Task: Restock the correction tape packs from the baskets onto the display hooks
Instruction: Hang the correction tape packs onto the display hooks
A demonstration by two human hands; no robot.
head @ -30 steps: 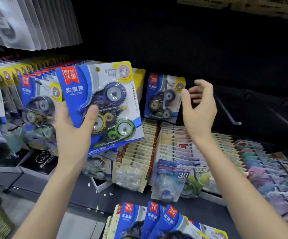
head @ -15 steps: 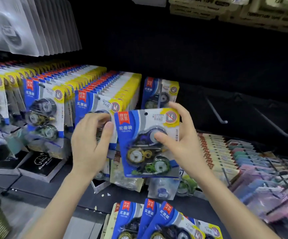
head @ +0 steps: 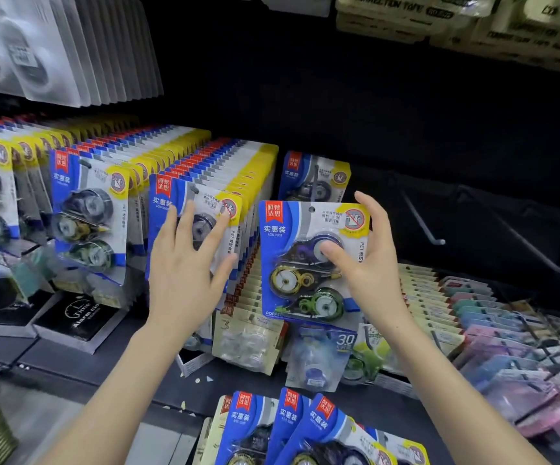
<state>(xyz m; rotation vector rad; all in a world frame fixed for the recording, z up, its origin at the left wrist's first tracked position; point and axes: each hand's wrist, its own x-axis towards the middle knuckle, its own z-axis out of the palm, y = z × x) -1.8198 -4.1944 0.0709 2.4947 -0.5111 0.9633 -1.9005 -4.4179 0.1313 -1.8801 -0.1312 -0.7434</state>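
- One pack is in the grip. The right hand (head: 372, 263) pinches the correction tape pack (head: 305, 263) by its right edge, with the thumb laid across the front of the blister and the fingers curled round behind.
- The correction tape pack is held upright in the air with its printed face toward the camera and its long axis near vertical. Its hang hole (head: 311, 209) is at top centre, above and left of the grip.
- The left hand (head: 184, 276) holds nothing. It is open with fingers spread, laid on the front card of the full row (head: 238, 182) just left of the correction tape pack. Whether it presses or only touches cannot be told.
- A hung pack (head: 317, 176) shows just above and behind the top edge of the correction tape pack, alone on its hook.
- Two bare hooks (head: 423, 223) stand out to the right of the correction tape pack, well apart from it.
- Spare packs (head: 305, 427) lie below the correction tape pack at the bottom edge of the view. What holds them is not visible.
- Judgement: the hang hole sits lower than that hook and nearer the viewer. The correction tape pack would have to rise and then travel straight back, kept upright. The right hand is the nearer hand and already has hold.
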